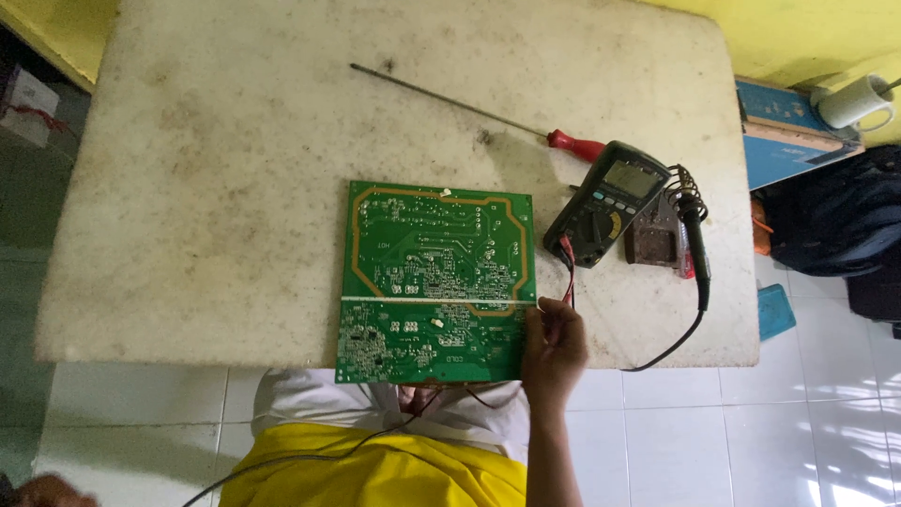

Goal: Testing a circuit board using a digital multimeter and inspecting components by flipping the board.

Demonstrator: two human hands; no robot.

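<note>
The right hand (554,345) is closest, fingers pinched on the right edge of a green circuit board (434,282) that lies solder side up at the table's (188,188) near edge. Just beyond the grip sits a dark multimeter (608,202), its red and black leads running down past the fingers. Farther beyond lies a red-handled screwdriver (488,117). The left hand is out of view.

A single head-worn camera looks almost straight down from well above the table (188,188), taking in its whole top and the tiled floor (751,432) near the wearer
</note>
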